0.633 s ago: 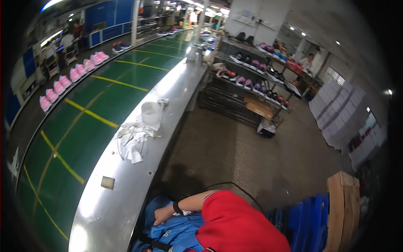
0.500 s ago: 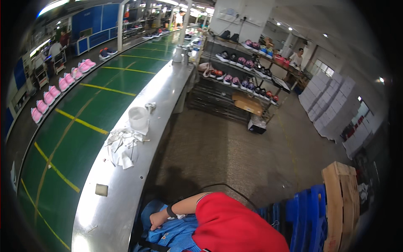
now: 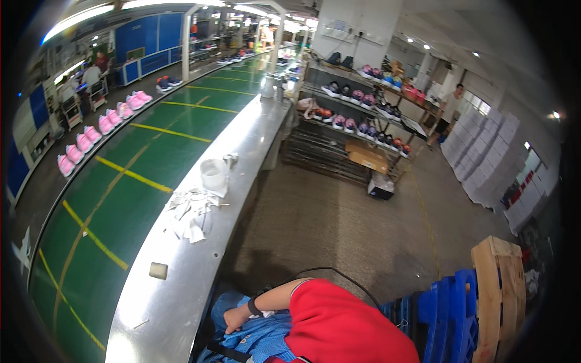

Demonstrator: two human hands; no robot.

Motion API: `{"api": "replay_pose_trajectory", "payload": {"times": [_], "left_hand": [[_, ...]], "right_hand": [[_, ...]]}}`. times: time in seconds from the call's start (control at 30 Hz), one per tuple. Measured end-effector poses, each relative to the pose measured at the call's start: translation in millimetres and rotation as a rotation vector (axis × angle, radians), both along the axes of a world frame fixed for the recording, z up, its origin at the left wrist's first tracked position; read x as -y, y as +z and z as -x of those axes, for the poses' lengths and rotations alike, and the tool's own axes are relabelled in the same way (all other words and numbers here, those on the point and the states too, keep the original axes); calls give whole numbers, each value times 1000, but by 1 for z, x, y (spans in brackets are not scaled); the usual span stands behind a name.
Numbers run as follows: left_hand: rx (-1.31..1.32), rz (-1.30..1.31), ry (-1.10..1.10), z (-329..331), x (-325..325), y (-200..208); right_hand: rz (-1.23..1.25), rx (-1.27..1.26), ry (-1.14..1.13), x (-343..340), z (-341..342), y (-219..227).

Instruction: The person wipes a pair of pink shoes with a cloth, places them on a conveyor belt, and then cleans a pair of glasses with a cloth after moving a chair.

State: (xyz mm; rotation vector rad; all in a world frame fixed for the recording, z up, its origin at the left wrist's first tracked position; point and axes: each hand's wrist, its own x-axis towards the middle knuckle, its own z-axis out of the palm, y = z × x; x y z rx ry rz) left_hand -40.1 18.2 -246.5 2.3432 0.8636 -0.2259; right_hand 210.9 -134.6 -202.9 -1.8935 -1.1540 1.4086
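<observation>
My right hand lies low in the picture, against the blue cloth apron over my lap. Its fingers are curled in; what they close on, if anything, is hidden. A dark band circles the wrist, and a bit of white material shows just beneath it. The red sleeve covers my upper arm. My left hand is outside the picture. Left of my right hand runs a long metal bench, carrying a small pale block, white scraps and a whitish tub.
A green conveyor belt with yellow lines runs beside the bench; pink shoes line its far side. Ahead stands a shoe rack. To the right are stacked white boxes, blue plastic crates, a wooden pallet and a person.
My view has shifted slightly, so the scene sits a little further right. The person behind the rack has moved right and shows more fully. My right hand keeps its place on the apron.
</observation>
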Motion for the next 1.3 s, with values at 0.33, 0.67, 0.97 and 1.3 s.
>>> {"api": "replay_pose_trajectory", "payload": {"times": [0.33,0.67,0.97,1.3], "left_hand": [[79,45,126,-9,16,38],[102,55,142,-5,15,26],[-24,46,107,-11,15,33],[-31,63,108,-5,12,24]], "right_hand": [[64,-19,76,-9,-1,-8],[-30,-47,-6,-5,-1,-12],[-26,-65,3,-4,-3,-14],[-70,-44,25,-4,-2,-9]]}}
